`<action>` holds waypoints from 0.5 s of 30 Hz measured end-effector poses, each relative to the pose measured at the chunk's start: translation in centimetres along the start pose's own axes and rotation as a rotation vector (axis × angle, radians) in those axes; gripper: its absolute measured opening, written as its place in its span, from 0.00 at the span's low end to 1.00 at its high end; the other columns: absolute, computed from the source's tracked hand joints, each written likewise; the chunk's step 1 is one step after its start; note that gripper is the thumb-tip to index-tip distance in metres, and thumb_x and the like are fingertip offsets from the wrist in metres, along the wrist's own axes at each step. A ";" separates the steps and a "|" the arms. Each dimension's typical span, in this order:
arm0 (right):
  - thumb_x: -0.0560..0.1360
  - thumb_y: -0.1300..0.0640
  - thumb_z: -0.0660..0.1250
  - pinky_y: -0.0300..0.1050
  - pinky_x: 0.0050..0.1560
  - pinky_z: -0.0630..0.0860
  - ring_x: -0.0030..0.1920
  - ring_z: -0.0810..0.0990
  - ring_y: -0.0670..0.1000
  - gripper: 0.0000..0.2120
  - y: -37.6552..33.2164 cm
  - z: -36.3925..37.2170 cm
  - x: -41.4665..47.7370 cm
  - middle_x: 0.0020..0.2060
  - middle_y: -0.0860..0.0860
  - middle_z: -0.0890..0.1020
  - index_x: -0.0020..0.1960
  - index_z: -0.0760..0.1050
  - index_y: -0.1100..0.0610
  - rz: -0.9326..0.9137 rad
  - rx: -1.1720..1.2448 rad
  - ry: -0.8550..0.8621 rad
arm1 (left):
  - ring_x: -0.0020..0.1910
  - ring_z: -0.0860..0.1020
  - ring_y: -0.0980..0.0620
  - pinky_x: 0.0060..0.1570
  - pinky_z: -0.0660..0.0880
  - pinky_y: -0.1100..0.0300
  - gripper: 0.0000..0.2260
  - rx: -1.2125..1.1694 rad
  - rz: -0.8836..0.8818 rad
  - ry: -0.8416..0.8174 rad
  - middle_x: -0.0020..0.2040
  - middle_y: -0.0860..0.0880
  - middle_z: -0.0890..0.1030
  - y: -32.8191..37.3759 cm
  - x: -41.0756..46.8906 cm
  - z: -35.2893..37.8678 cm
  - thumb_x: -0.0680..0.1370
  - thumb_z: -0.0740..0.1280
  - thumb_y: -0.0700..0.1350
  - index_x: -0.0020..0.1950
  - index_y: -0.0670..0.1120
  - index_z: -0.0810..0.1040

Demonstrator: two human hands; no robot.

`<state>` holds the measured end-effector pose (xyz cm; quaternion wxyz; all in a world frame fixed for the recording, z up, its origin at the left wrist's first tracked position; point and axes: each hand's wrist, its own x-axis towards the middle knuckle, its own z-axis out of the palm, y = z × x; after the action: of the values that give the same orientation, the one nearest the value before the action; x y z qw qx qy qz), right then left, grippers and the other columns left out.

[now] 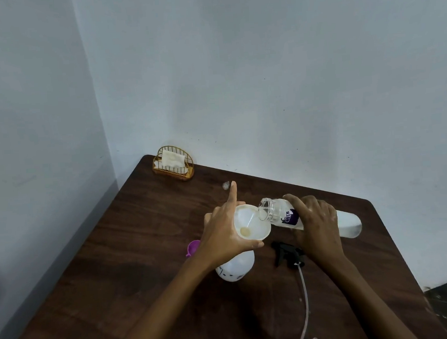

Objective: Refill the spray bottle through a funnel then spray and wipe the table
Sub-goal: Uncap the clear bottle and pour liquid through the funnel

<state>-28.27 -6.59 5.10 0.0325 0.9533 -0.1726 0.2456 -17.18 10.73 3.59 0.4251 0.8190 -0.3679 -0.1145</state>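
A white funnel [252, 224] sits in the neck of the white spray bottle [236, 267] standing on the dark wooden table [118, 269]. My left hand [225, 227] grips the funnel's rim, index finger pointing up. My right hand [314, 222] holds a clear refill bottle [349, 224] tipped nearly flat, its open mouth [266, 208] over the funnel. A thin stream runs down into the funnel. The black trigger sprayer head [287, 253] with its long tube [304, 304] lies on the table below my right hand.
A purple cap [193, 247] lies left of the spray bottle. A gold wire holder with white napkins [173, 162] stands at the far left corner. A small clear cap [226, 185] lies behind my left hand. Walls close in behind and to the left.
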 end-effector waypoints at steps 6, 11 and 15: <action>0.56 0.69 0.74 0.57 0.51 0.71 0.43 0.75 0.58 0.38 0.1 -0.1 0.1 0.43 0.54 0.76 0.61 0.66 0.48 0.000 0.003 -0.010 | 0.67 0.66 0.53 0.67 0.55 0.52 0.59 0.002 0.001 -0.001 0.69 0.57 0.70 0.1 0.0 0.0 0.63 0.78 0.58 0.76 0.53 0.36; 0.56 0.69 0.74 0.57 0.50 0.71 0.43 0.75 0.58 0.38 0.0 -0.3 0.1 0.43 0.54 0.76 0.60 0.66 0.48 0.001 0.003 -0.010 | 0.67 0.66 0.53 0.66 0.55 0.52 0.58 -0.003 -0.003 0.000 0.69 0.57 0.70 0.1 -0.1 0.1 0.63 0.78 0.58 0.76 0.53 0.36; 0.55 0.70 0.73 0.58 0.50 0.71 0.43 0.75 0.59 0.38 0.0 -0.5 0.2 0.43 0.55 0.77 0.60 0.66 0.48 0.002 0.001 -0.014 | 0.67 0.67 0.53 0.65 0.55 0.53 0.59 0.004 -0.004 0.001 0.69 0.57 0.71 0.2 0.0 0.2 0.62 0.78 0.58 0.76 0.54 0.36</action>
<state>-28.39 -6.59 5.62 0.0308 0.9548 -0.1736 0.2392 -17.36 10.56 3.63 0.4236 0.8205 -0.3664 -0.1142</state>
